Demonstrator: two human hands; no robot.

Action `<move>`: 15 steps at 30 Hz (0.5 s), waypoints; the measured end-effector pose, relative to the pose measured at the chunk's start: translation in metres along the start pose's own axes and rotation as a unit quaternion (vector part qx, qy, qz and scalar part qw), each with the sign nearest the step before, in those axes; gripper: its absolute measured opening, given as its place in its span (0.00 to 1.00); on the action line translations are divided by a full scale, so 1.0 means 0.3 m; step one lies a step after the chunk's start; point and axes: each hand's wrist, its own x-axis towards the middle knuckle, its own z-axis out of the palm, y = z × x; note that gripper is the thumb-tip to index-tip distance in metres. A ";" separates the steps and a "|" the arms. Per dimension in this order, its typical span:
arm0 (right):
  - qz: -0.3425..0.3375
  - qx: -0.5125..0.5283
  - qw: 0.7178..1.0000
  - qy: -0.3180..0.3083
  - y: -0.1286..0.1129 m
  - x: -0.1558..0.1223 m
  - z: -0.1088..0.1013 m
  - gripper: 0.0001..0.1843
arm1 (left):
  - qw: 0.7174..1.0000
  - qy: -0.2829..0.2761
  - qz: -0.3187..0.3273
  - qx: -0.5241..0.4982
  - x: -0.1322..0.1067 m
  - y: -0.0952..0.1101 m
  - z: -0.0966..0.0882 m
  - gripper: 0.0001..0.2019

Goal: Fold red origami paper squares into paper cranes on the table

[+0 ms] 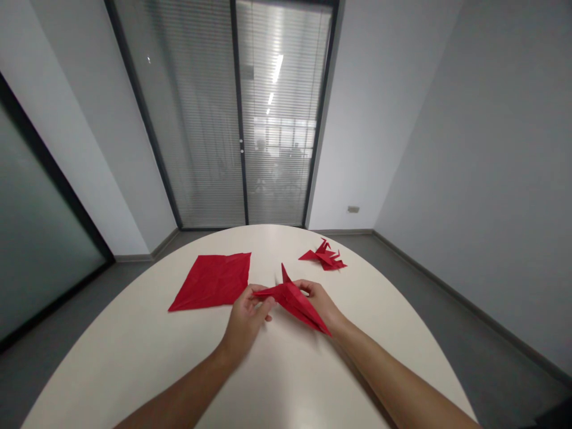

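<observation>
Two bare hands pinch a half-folded red paper figure (292, 301) above the middle of a round white table (277, 381). The left hand (247, 316) grips the figure's left point between thumb and fingers, closed tight on the paper. The right hand (318, 299) holds its upper right edge, fingers curled over the fold, while a long pointed flap runs down across the right wrist. A short peak stands up from the figure between the two hands.

Just left of the left hand, a flat square sheet of red paper (212, 281) lies on the tabletop, toward the far left edge. A finished red folded piece (325, 256) sits near the far edge, beyond the right hand and apart from it. Behind the table stand glass doors with slatted blinds (236, 113).
</observation>
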 end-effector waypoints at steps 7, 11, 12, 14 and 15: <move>-0.149 -0.117 0.959 0.209 -0.061 -0.032 -0.017 0.14 | 0.997 0.067 0.004 0.029 0.010 0.033 0.001 0.17; -0.307 -0.238 0.911 0.137 -0.144 -0.093 0.007 0.08 | 0.997 0.070 -0.009 0.030 0.013 0.039 0.000 0.17; -0.324 -0.269 0.900 0.111 -0.155 -0.105 0.021 0.09 | 0.997 0.064 -0.009 0.028 0.013 0.037 0.000 0.17; -0.312 -0.295 0.899 0.078 -0.159 -0.121 0.051 0.15 | 0.999 0.046 -0.005 0.024 0.014 0.032 0.001 0.16; -0.307 -0.308 0.898 0.064 -0.154 -0.124 0.063 0.17 | 0.999 0.039 -0.003 0.022 0.014 0.029 0.002 0.15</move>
